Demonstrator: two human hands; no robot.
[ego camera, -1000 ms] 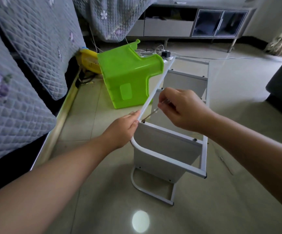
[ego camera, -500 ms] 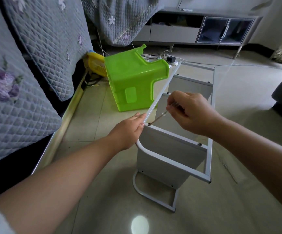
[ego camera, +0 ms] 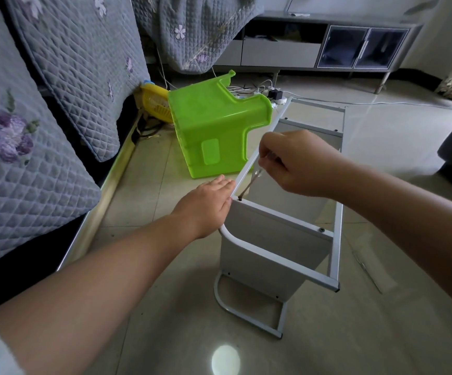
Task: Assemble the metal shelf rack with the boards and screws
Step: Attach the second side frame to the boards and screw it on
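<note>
A pale tiled floor [ego camera: 165, 334] fills the room, with a bright spot of reflected light at the near edge. On the left, quilted grey covers [ego camera: 30, 169] with purple flowers hang over a sofa or bed down to a metal base rail.

Near the middle stands the white metal shelf rack [ego camera: 278, 255], lying on its side on the floor, its long frame running away from the viewer. A grey board [ego camera: 273, 239] is set upright in its near end, between the frame rails, with dark screws showing along the top edge. A second board [ego camera: 311, 133] sits further along the frame.

The left hand [ego camera: 208, 204] reaches in from the lower left and rests flat against the outer side of the left rail, fingers straight, just at the corner where the near board meets it. It grasps nothing that can be seen. The right hand [ego camera: 300, 163] comes in from the right, above the frame, with its fingers curled and pinching a thin metal tool [ego camera: 251, 180]. The tool slants down and to the left, and its tip sits at a screw [ego camera: 240, 197] in that same corner.

Just beyond the hands, left of the rack, a bright green plastic stool [ego camera: 219, 131] lies tipped over, touching or almost touching the rail. Behind it is a yellow basket [ego camera: 157, 104] and a power strip with white cables [ego camera: 273, 93]. At the far wall stands a low grey TV cabinet [ego camera: 327, 47] with glass doors.
</note>
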